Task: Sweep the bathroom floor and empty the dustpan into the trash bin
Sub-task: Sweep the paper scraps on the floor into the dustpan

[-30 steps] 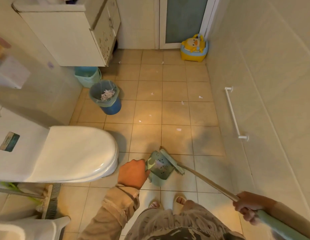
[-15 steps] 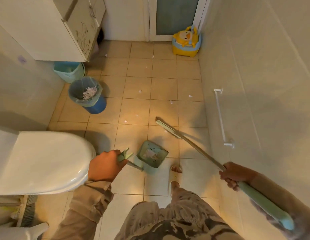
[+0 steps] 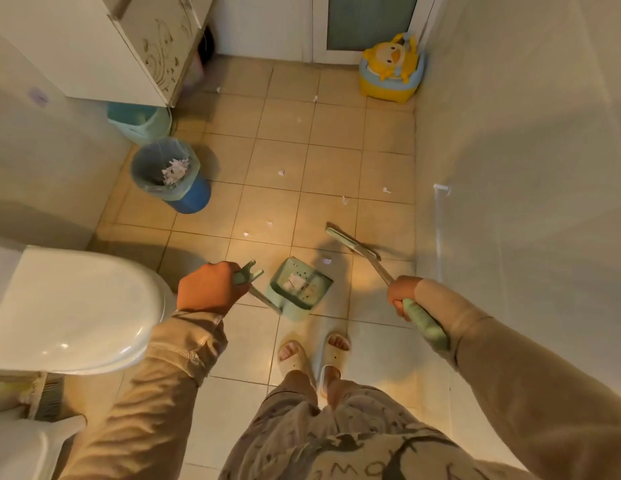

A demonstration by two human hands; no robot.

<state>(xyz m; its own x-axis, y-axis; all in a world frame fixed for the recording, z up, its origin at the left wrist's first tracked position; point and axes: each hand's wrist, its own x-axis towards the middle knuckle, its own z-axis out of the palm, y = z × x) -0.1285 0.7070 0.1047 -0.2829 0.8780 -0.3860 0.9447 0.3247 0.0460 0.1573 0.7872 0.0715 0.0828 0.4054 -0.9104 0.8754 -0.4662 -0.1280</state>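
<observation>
Dustpan [image 3: 298, 289] sits between both hands; left hand [image 3: 212, 289] clamps its handle, right hand [image 3: 404, 296] clamps the broom [image 3: 354, 244]. Sweeping underway; paper scraps [image 3: 281, 172] beyond need gathering next.

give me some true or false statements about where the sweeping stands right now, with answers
1. The left hand grips the dustpan handle. True.
2. The dustpan is empty. False: a pale scrap of paper lies inside it.
3. The right hand holds the broom by its handle. True.
4. The floor is swept clean. False: paper scraps are scattered across the tiles.
5. The trash bin lies tipped on its side. False: it stands upright, lined with a bag and holding crumpled paper.
</observation>
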